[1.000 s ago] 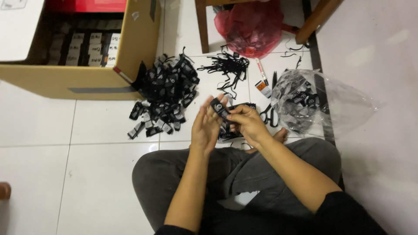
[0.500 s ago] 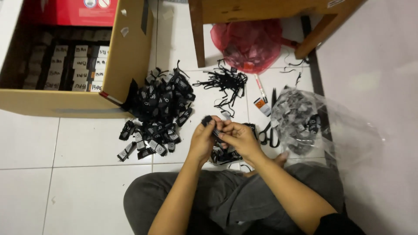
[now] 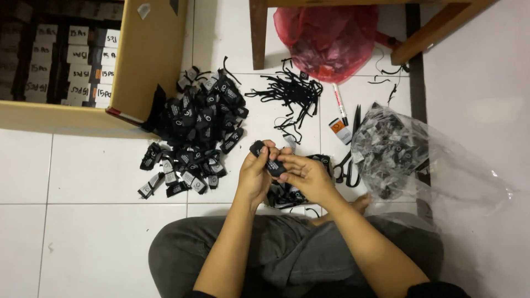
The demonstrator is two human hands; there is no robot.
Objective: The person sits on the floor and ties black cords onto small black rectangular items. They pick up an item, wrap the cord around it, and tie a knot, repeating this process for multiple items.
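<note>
Since a second ago your head has tipped down a bit, so the cardboard box (image 3: 149, 60) slid toward the top-left and more of your grey trousers (image 3: 276, 254) show, while your two hands stayed meeting at about the same spot over the floor. Your left hand (image 3: 255, 176) and right hand (image 3: 306, 175) are both pinched onto one small black folded tag (image 3: 269, 160), fingers closed tight on it from either side, just above the little clump of black tags (image 3: 284, 194) sitting in front of your legs. To your left you've got one big pile of black tags (image 3: 196, 129), way too many to count, with a few strays spilling toward you. One tangle of black strings (image 3: 292, 91) lies past your hands, and a few loose string bits sit further right. Beside that you've got one marker pen (image 3: 338, 102), one small white and orange card (image 3: 340, 131) and one pair of black scissors (image 3: 348, 165). One clear plastic bag (image 3: 419, 160) stuffed with more tags sits on your right, and one red plastic bag (image 3: 331, 36) is up by the two wooden legs (image 3: 258, 33). Inside the box, rows of dark bundles with white slips are packed in, count unclear.
</note>
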